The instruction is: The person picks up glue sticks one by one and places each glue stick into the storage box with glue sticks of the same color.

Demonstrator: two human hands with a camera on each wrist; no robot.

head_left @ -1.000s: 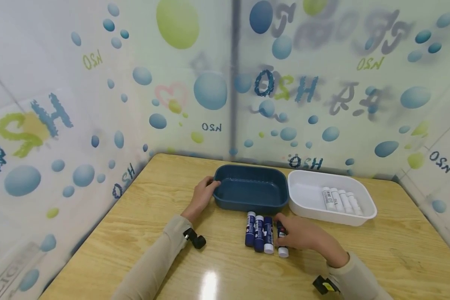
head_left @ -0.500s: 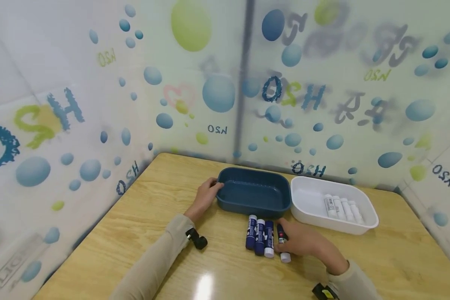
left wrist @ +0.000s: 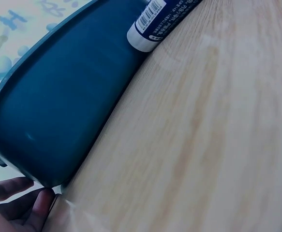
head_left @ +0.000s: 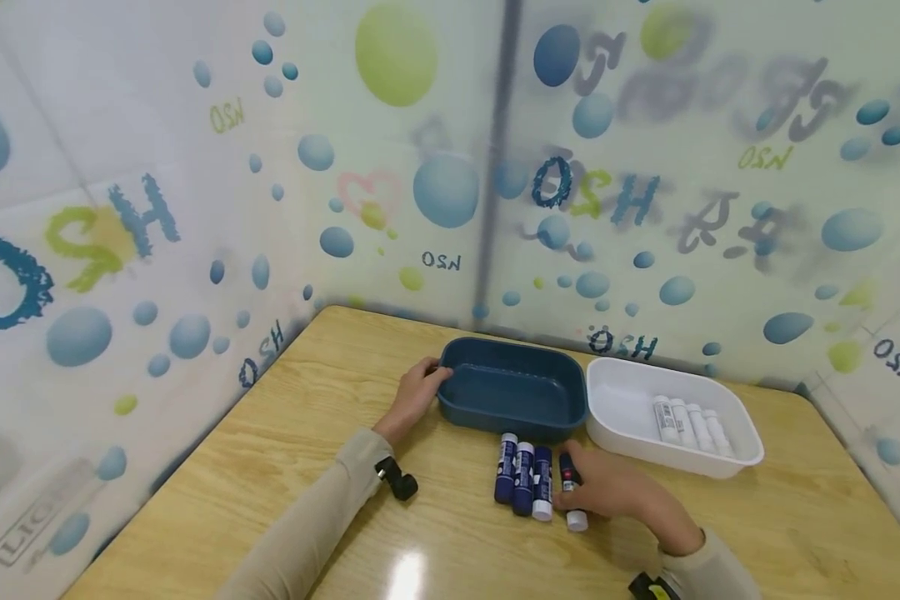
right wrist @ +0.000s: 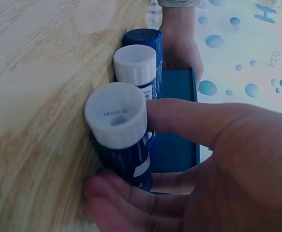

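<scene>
My left hand (head_left: 412,396) holds the left end of a dark blue bin (head_left: 513,387), thumb over its rim; in the left wrist view the fingers (left wrist: 41,205) are at its lower corner. Just in front of that bin, my right hand (head_left: 611,487) grips the rightmost blue glue stick (head_left: 577,520) where it lies on the table. Thumb and fingers are on either side of this glue stick (right wrist: 115,116) in the right wrist view, its white end toward the camera. To its left lie three more blue glue sticks (head_left: 523,479), side by side.
A white bin (head_left: 622,392) stands right of the blue one, with several white glue sticks (head_left: 692,425) lying in its right half. Both bins sit near the back of the wooden table (head_left: 450,542), close to a printed curtain (head_left: 450,275).
The head view has shifted a little, so everything appears slightly lower and farther right. My right fingers have moved slightly on the glue stick, and more of its dark end shows. The left hand stays on the bin.
</scene>
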